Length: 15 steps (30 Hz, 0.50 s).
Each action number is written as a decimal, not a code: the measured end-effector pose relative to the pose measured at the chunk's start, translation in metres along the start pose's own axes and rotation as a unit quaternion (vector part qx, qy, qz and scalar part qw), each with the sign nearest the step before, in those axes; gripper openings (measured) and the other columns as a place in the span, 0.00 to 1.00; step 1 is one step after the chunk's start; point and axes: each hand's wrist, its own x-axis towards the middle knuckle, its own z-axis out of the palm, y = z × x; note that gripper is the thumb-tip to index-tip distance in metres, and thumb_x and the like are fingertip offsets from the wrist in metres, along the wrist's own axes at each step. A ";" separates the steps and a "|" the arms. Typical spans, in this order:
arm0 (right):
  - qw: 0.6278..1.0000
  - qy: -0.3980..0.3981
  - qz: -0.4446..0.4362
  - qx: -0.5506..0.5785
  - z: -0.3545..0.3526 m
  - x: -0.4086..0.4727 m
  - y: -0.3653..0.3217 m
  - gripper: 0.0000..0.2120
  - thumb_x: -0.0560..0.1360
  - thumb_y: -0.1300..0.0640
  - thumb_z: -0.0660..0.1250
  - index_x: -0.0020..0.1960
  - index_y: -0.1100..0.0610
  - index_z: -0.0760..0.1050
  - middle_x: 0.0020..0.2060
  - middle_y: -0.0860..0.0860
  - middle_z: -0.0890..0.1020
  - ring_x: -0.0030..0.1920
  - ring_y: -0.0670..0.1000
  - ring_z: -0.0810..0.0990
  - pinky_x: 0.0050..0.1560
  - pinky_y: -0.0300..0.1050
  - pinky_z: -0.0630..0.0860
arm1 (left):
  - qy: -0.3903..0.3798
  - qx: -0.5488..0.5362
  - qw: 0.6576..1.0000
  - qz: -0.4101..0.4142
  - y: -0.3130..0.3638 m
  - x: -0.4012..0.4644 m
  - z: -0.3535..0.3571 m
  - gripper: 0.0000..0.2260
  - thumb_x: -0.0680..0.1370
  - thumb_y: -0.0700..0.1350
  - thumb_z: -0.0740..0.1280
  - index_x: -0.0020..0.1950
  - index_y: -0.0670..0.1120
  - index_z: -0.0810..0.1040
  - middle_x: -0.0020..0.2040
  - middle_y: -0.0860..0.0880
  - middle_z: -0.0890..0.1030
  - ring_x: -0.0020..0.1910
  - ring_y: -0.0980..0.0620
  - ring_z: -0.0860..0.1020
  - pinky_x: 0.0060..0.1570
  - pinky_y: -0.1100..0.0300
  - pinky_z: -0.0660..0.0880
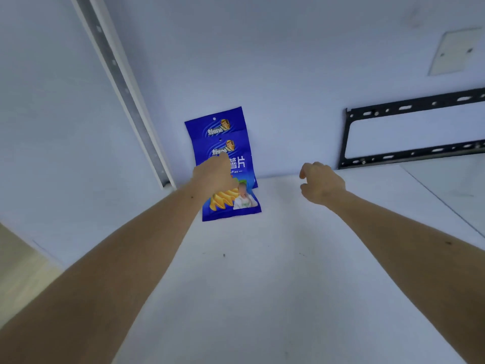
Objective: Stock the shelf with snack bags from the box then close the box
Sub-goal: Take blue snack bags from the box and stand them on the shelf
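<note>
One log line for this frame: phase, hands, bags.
phase: shelving | left hand: touching front snack bag | right hand: free, loosely curled | bags: two, leaning on wall | box: out of view

We have both bare forearms stretched forward, roughly parallel, converging slightly. Our left hand (214, 174) is extended further, back of hand toward camera, fingers reaching ahead; fingertips hidden, so grip unclear. Our right hand (321, 183) hangs free, wrist dropped, fingers loosely curled downward, holding nothing. Hands well apart.
</note>
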 end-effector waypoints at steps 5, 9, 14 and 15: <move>0.998 0.024 0.048 -0.045 -0.030 -0.040 0.053 0.15 0.75 0.62 0.60 0.60 0.52 0.72 0.58 0.50 0.74 0.57 0.53 0.74 0.46 0.44 0.71 | -0.013 0.028 0.996 0.085 0.075 -0.014 -0.002 0.20 0.74 0.52 0.69 0.59 0.43 0.68 0.54 0.46 0.76 0.51 0.46 0.75 0.43 0.54 0.71; 0.994 0.048 0.073 -0.071 -0.049 -0.075 0.107 0.15 0.75 0.62 0.61 0.60 0.53 0.73 0.57 0.51 0.75 0.55 0.53 0.75 0.44 0.45 0.72 | -0.039 0.028 0.989 0.142 0.144 -0.028 0.005 0.21 0.74 0.52 0.68 0.61 0.44 0.68 0.57 0.46 0.75 0.54 0.45 0.75 0.46 0.55 0.71; 0.988 0.067 0.115 -0.073 -0.072 -0.126 0.183 0.16 0.75 0.62 0.61 0.61 0.52 0.73 0.58 0.51 0.75 0.55 0.53 0.75 0.43 0.45 0.71 | -0.060 0.031 0.975 0.211 0.238 -0.061 0.021 0.20 0.75 0.54 0.68 0.61 0.46 0.70 0.57 0.49 0.76 0.54 0.48 0.76 0.46 0.55 0.71; 0.987 0.071 0.125 -0.074 -0.077 -0.138 0.199 0.15 0.75 0.62 0.61 0.61 0.52 0.73 0.58 0.51 0.75 0.56 0.53 0.75 0.43 0.45 0.70 | -0.063 0.031 0.972 0.226 0.256 -0.069 0.024 0.19 0.75 0.54 0.68 0.61 0.46 0.70 0.57 0.49 0.77 0.54 0.48 0.76 0.47 0.55 0.72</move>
